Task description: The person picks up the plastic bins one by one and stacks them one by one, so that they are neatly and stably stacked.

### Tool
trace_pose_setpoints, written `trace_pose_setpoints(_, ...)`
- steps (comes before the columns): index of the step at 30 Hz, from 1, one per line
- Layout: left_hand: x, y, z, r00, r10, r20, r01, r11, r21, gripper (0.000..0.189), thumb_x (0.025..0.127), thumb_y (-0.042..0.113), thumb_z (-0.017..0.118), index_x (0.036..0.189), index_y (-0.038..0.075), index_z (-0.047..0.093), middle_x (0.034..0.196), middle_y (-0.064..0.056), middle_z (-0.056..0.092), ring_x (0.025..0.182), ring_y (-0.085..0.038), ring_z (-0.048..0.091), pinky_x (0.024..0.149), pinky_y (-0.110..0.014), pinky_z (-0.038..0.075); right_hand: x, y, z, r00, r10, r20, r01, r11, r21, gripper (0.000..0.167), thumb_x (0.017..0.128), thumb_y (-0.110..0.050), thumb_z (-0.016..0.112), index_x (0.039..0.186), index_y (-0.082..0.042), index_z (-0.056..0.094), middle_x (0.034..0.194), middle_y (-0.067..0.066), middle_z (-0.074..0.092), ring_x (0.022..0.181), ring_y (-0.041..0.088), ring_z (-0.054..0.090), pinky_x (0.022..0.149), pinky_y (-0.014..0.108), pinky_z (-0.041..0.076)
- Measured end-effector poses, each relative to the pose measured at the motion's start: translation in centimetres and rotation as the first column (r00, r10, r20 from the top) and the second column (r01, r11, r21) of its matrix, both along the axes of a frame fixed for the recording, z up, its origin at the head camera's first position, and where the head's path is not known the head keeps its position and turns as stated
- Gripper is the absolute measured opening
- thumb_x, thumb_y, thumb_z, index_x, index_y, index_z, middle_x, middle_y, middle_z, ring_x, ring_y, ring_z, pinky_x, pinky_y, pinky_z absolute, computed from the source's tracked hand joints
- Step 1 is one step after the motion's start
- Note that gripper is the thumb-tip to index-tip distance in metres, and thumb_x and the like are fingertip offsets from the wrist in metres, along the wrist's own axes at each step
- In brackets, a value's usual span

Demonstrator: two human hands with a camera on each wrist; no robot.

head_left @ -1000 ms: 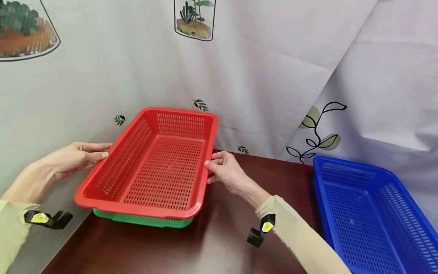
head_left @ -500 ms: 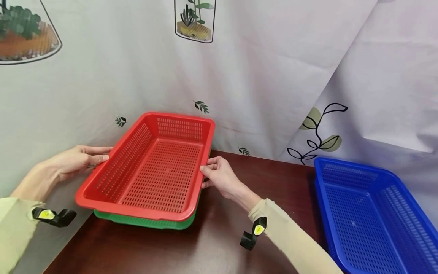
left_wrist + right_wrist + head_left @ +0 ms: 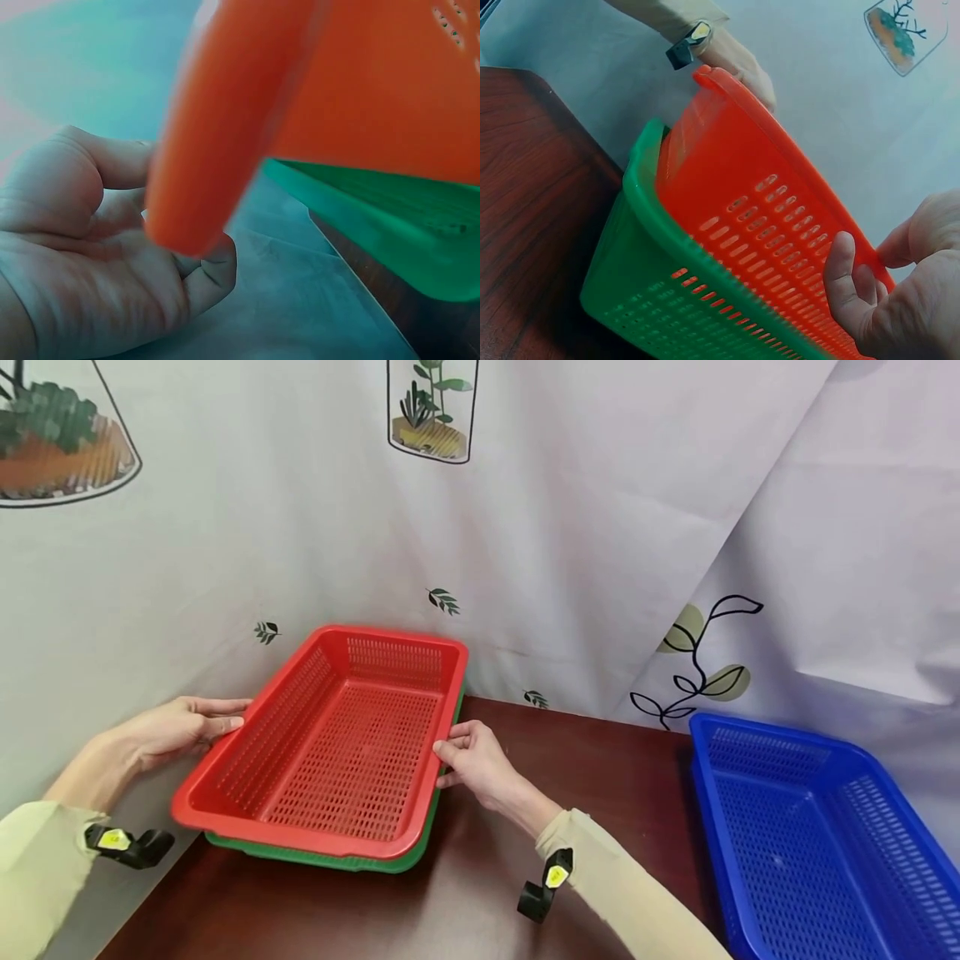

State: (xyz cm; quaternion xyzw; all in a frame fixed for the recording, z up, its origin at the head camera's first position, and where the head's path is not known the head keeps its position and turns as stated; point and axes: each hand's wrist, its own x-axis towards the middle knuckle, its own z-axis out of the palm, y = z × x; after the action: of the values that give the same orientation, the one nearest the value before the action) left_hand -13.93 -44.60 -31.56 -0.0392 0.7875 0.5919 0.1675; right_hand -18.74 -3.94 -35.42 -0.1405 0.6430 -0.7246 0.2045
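A red perforated plastic basket (image 3: 352, 752) sits partly down inside a green basket (image 3: 315, 858) of similar shape, its rim still above the green one. My left hand (image 3: 176, 727) grips the red basket's left rim, thumb on top and fingers underneath. On the opposite side my right hand (image 3: 476, 764) pinches the right rim the same way. The right wrist view shows the red wall (image 3: 757, 202) dipping into the green basket (image 3: 622, 292). In the left wrist view the red rim (image 3: 232, 127) lies between thumb and fingers, with a green rim (image 3: 375, 232) below.
A blue perforated basket (image 3: 780, 835) stands at the right on the dark reddish-brown table (image 3: 585, 777). Behind hangs a white cloth (image 3: 570, 527) printed with plants, which also runs along the left side. The table's left edge lies near the green basket.
Both hands have lowered the red basket into the green one, with the right hand shifting slightly left. More of the green basket's right rim shows now. The blue basket stays put.
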Motion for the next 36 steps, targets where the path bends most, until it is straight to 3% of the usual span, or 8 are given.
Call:
trace_pose_setpoints(10,-0.1,-0.2,-1.0,1.000,0.013,0.016,-0.013,1.000,-0.008,0.068,0.104,0.011,0.053,0.153,-0.009,0.010,0.110,0.004,0.071,0.095,-0.018,0.070,0.083,-0.037,0.058,-0.2,-0.4,-0.9,1.000,-0.001,0.012,0.001,1.000,-0.002,0.025,0.097,0.007,0.055,0.117,0.010,0.041,0.089,0.016,0.061,0.068,0.015,0.062,0.056,0.029,0.059)
trace_pose_setpoints(25,-1.0,0.0,-2.6,1.000,-0.019,0.009,0.019,0.999,-0.035,0.064,0.104,0.008,0.051,0.152,-0.013,0.014,0.117,0.002,0.068,0.094,-0.014,0.069,0.080,-0.036,0.058,-0.3,-0.5,-2.6,0.999,-0.019,0.026,0.019,1.000,0.012,0.028,0.096,0.008,0.057,0.118,0.011,0.040,0.087,0.015,0.058,0.067,0.016,0.059,0.058,0.031,0.060)
trace_pose_setpoints(36,-0.8,0.1,-3.2,1.000,-0.010,0.003,0.010,0.998,-0.064,0.062,0.104,0.009,0.052,0.151,-0.013,0.018,0.117,-0.003,0.069,0.092,-0.016,0.069,0.078,-0.035,0.058,-0.3,-0.5,-3.2,1.000,-0.008,0.014,0.007,1.000,0.018,0.025,0.095,0.008,0.057,0.115,0.011,0.041,0.086,0.017,0.059,0.065,0.016,0.062,0.059,0.033,0.060)
